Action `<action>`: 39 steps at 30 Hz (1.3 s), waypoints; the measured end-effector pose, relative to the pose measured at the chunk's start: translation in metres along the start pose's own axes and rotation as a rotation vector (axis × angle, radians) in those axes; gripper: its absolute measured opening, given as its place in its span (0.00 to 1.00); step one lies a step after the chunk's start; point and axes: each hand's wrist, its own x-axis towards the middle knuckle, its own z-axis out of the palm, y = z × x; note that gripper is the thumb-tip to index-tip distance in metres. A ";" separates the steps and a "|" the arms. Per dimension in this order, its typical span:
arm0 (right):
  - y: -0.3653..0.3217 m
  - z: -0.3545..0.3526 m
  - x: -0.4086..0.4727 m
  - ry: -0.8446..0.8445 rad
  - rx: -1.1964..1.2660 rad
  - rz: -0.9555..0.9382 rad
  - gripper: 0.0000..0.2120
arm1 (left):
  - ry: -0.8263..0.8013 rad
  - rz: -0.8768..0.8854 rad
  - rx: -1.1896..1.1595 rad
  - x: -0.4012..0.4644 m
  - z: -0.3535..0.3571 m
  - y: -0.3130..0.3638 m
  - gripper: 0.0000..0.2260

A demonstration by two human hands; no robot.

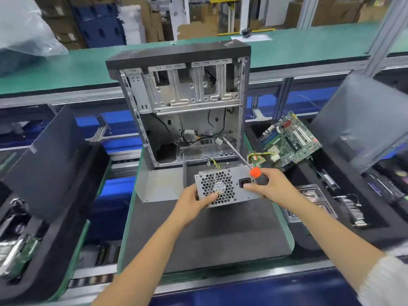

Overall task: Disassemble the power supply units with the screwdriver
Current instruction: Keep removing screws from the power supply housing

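- Room: factory line, green conveyor (309,44) far, boxes behind.
- Bench: dark mat (209,235); open case (183,102) far, motherboard (289,140) right.
- PSU (223,186) near the case, out of it, lifted in both hands.
- Left hand (194,202) grips its fan side.
- Right hand (271,186) holds its right end plus screwdriver (257,172).
- Next, I'd guess: set down, find cover screws.

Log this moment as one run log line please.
left hand grips grey metal power supply unit | right hand holds unit and orange-black screwdriver | open computer case behind

electronics teardown line: green conveyor (309,44), stacked cartons (326,12).
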 end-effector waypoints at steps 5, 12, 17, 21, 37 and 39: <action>0.043 0.032 -0.021 0.094 -0.054 -0.063 0.07 | 0.115 0.093 0.096 -0.009 0.008 -0.025 0.24; 0.082 0.057 -0.057 0.109 -0.176 -0.133 0.17 | 0.003 0.222 0.370 -0.017 0.013 -0.066 0.21; 0.078 0.037 -0.063 0.159 -0.125 -0.176 0.24 | -0.089 0.178 0.350 -0.012 -0.004 -0.051 0.12; 0.054 0.034 -0.054 0.104 -0.106 -0.171 0.18 | -0.203 0.143 0.464 0.002 -0.012 -0.032 0.08; 0.062 0.022 0.014 -0.388 -0.142 0.057 0.05 | -0.201 -0.134 0.036 0.019 -0.005 -0.033 0.05; 0.077 0.022 0.016 -0.382 -0.125 0.080 0.05 | -0.184 -0.105 0.081 0.021 -0.003 -0.033 0.04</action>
